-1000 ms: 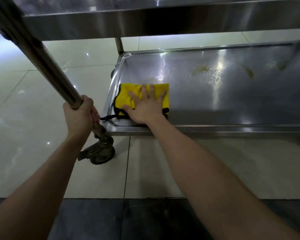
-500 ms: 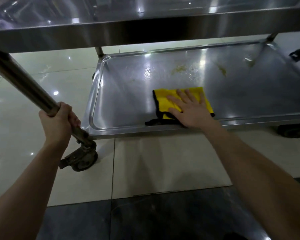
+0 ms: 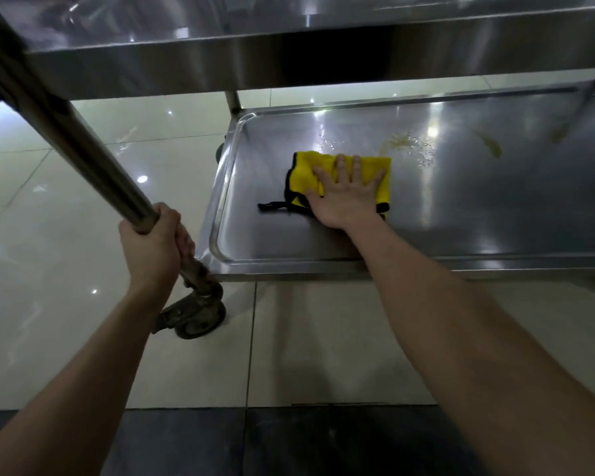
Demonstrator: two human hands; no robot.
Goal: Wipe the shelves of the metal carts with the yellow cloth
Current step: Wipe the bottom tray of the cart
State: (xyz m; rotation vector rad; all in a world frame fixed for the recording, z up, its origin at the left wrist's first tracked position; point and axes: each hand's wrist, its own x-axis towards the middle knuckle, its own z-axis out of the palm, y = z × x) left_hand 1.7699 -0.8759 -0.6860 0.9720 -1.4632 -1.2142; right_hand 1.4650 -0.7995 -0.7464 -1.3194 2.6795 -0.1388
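Yellow cloth (image 3: 304, 170): black-edged, lying flat on the lower shelf (image 3: 478, 214) toward its left end, about midway between the front and back rims. Its middle and near-right part are hidden under the hand, and a black strap (image 3: 272, 205) trails out to the left.
Cut off: the lower shelf's right end runs out of frame, and the upper shelf (image 3: 289, 53) overhangs and blocks the top of the view.
Hard to make out: a yellowish smear (image 3: 397, 142) with droplets just beyond the cloth's far right corner, and a second smear (image 3: 492, 147) further right, blurred.
Right grip (image 3: 344, 197): palm down on the cloth, fingers straight and spread, pressing it to the steel.
Left grip (image 3: 152, 242): fingers wrapped tight round the cart's front-left post (image 3: 69, 132), low down near the shelf's front-left corner.
Around: a caster (image 3: 196, 319) under the post, on pale glossy floor tiles (image 3: 49, 242), and a dark floor strip (image 3: 289, 441) nearest the camera.
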